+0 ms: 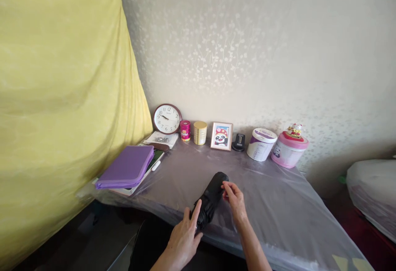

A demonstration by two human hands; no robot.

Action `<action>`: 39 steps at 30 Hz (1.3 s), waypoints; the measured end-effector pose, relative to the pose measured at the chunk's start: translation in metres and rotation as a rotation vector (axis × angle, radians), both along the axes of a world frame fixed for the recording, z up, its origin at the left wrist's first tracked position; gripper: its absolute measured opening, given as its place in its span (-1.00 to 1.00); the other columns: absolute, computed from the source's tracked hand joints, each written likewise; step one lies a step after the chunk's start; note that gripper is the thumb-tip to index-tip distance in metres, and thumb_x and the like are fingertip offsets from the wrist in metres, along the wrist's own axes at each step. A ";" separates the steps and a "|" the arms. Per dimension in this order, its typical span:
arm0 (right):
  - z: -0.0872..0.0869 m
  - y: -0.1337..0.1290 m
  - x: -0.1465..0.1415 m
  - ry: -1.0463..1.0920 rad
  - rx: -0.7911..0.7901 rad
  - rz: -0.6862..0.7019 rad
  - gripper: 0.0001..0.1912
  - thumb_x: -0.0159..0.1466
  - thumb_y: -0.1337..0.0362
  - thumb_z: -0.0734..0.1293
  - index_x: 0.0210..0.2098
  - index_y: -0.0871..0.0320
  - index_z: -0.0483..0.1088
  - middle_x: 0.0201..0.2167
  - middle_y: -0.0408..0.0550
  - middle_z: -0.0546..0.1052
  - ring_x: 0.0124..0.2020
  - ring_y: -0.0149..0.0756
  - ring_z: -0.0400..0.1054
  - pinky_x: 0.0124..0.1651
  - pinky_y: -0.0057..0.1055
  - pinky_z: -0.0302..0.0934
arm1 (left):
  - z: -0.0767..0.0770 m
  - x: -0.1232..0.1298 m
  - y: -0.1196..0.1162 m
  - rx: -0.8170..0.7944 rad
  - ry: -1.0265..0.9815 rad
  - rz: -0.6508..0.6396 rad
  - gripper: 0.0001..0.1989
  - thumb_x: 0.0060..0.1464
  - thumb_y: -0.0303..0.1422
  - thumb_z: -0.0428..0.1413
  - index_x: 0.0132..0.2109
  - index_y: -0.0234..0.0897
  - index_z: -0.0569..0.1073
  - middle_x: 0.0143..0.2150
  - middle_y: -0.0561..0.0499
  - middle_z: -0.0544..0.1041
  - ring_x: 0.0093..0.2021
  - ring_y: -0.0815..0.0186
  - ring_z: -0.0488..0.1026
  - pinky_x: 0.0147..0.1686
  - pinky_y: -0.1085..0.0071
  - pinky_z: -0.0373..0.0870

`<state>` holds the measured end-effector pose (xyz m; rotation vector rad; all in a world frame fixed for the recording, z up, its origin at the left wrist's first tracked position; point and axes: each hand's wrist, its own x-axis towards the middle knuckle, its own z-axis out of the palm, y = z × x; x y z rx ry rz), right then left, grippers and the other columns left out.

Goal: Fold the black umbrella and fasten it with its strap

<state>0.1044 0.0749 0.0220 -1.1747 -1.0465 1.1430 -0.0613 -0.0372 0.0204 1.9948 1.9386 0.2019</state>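
A black folded umbrella (210,196) lies slantwise at the front edge of the table, its upper end pointing away and to the right. My left hand (185,234) grips its near end, with the fingers around it. Beside the far end, on the right, my right hand (233,199) has its thumb and index finger pinched together at the umbrella's side. What the pinch holds is too small to make out.
On the plastic-covered table (275,205), a purple folder (126,167) lies left. Along the wall stand a clock (167,119), two cans, a framed panda picture (221,136), a black stand (239,142), a white tub (261,144) and a pink tub (289,149). A yellow curtain (62,89) hangs left.
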 end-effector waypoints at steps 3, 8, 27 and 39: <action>-0.001 -0.002 0.013 0.032 -0.006 -0.023 -0.58 -0.05 -0.04 0.37 -0.40 0.19 0.41 -0.50 -0.11 0.45 -0.61 -0.48 0.23 -0.56 -0.50 0.18 | 0.001 0.001 -0.002 0.002 0.019 -0.003 -0.16 0.07 -0.47 -0.03 0.26 0.02 -0.46 -0.01 -0.09 0.30 -0.22 0.26 0.45 -0.29 0.44 0.28; -0.005 -0.003 0.008 -0.040 0.079 0.054 -0.64 0.04 0.02 0.33 -0.31 0.18 0.42 -0.49 -0.10 0.47 -0.58 -0.44 0.27 -0.50 -0.48 0.22 | 0.002 0.004 0.003 0.049 0.079 -0.024 -0.20 0.09 -0.48 -0.09 0.26 0.03 -0.45 -0.07 -0.07 0.33 -0.28 0.25 0.45 -0.35 0.43 0.27; 0.007 0.002 -0.014 -0.652 0.460 0.373 -0.76 0.12 0.42 0.17 -0.33 0.10 0.44 -0.37 -0.10 0.43 -0.39 -0.39 0.32 -0.28 -0.44 0.23 | 0.001 0.006 0.006 0.038 0.117 -0.008 -0.19 0.08 -0.50 -0.07 0.27 -0.06 -0.45 -0.06 -0.04 0.37 -0.18 0.28 0.42 -0.26 0.45 0.24; 0.007 -0.016 0.058 -0.447 0.188 0.359 -0.83 0.15 0.18 0.25 -0.39 0.10 0.43 -0.44 -0.14 0.43 -0.43 -0.37 0.28 -0.35 -0.45 0.18 | -0.002 0.007 0.007 -0.004 0.118 -0.001 -0.27 0.13 -0.47 -0.14 0.27 -0.02 -0.44 -0.06 -0.05 0.36 -0.21 0.29 0.43 -0.29 0.46 0.24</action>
